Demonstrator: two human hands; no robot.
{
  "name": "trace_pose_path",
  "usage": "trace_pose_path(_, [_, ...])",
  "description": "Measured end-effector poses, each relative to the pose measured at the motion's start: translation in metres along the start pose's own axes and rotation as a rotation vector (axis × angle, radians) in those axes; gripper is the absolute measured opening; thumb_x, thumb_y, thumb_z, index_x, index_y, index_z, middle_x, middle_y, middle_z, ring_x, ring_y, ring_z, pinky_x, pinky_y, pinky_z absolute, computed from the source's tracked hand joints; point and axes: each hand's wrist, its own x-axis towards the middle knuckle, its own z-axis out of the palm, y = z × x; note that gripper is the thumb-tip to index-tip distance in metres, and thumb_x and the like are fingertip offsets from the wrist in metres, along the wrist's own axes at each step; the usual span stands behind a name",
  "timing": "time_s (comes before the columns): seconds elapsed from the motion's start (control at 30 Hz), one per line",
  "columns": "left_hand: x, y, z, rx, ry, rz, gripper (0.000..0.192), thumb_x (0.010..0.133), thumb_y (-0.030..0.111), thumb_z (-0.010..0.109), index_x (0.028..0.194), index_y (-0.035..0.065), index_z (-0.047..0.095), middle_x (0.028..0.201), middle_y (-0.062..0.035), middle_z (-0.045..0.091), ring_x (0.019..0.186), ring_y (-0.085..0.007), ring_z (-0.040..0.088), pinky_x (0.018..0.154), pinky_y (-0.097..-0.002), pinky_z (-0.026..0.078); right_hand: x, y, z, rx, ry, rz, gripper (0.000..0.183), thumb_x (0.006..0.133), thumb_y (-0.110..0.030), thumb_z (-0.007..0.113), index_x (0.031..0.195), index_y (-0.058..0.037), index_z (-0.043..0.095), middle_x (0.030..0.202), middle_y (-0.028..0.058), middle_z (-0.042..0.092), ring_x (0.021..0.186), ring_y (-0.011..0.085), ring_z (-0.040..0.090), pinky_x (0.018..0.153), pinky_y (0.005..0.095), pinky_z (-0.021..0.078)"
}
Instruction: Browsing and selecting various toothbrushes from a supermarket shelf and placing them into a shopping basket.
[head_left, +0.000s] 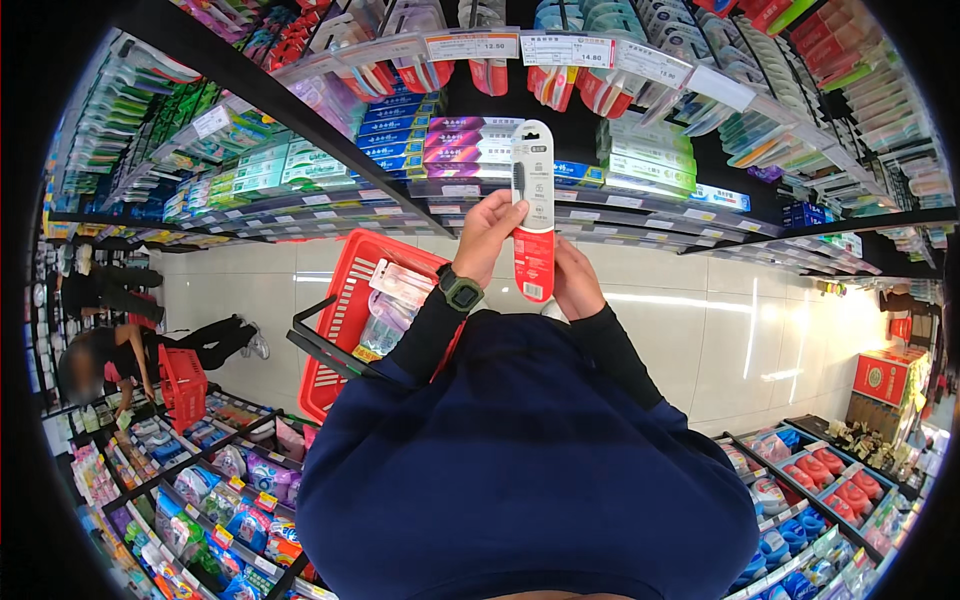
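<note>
A packaged toothbrush (534, 247), its card white above and red below, stands upright before me. My left hand (487, 229) grips its left edge between thumb and fingers. Behind the package's lower right edge is my right hand (576, 279), partly hidden by it; whether it holds the package I cannot tell. A red plastic shopping basket (328, 330) with a black handle hangs at my left forearm. Inside it lie a pink-and-white package (401, 283) and other clear plastic packs.
Ahead, a shelf holds toothpaste boxes (465, 148) below hanging toothbrush packs (489, 71). At the left, a person (124, 356) bends beside another red basket (182, 382). Bagged goods (247, 525) fill the shelves behind at the left; bottles (795, 534) stand at the right. A red box (885, 377) is farther right.
</note>
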Motion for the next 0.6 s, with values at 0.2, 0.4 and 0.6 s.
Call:
trace_pose_path(0.2, [0.004, -0.005, -0.003, 0.165, 0.064, 0.017, 0.015, 0.089, 0.016, 0.058, 0.097, 0.0034, 0.058, 0.086, -0.0037, 0.065, 0.071, -0.0066, 0.060, 0.058, -0.0208, 0.045, -0.001, -0.006, -0.001, -0.171, 0.183, -0.190, 0.018, 0.094, -0.017, 0.049, 0.104, -0.0041, 0.055, 0.097, 0.0026, 0.060, 0.088, 0.0094, 0.057, 0.078, 0.0251, 0.0463])
trace_pose_path(0.4, [0.002, -0.003, 0.003, 0.081, 0.073, -0.003, 0.016, 0.090, 0.019, 0.055, 0.096, 0.0045, 0.059, 0.087, -0.0018, 0.065, 0.074, -0.0061, 0.060, 0.061, -0.0209, 0.046, 0.000, -0.004, -0.010, -0.221, 0.212, -0.215, 0.016, 0.091, -0.015, 0.054, 0.103, -0.0038, 0.056, 0.091, 0.0020, 0.061, 0.081, 0.0073, 0.057, 0.073, 0.0226, 0.0465])
trace_pose_path(0.6, [0.001, -0.011, 0.008, 0.083, 0.066, -0.031, 0.017, 0.092, 0.021, 0.052, 0.099, 0.0064, 0.058, 0.090, -0.0004, 0.063, 0.078, -0.0058, 0.059, 0.065, -0.0218, 0.046, 0.001, -0.003, -0.022, -0.238, 0.246, -0.194, 0.017, 0.092, -0.016, 0.054, 0.103, -0.0035, 0.056, 0.089, 0.0015, 0.061, 0.079, 0.0067, 0.057, 0.071, 0.0217, 0.0462])
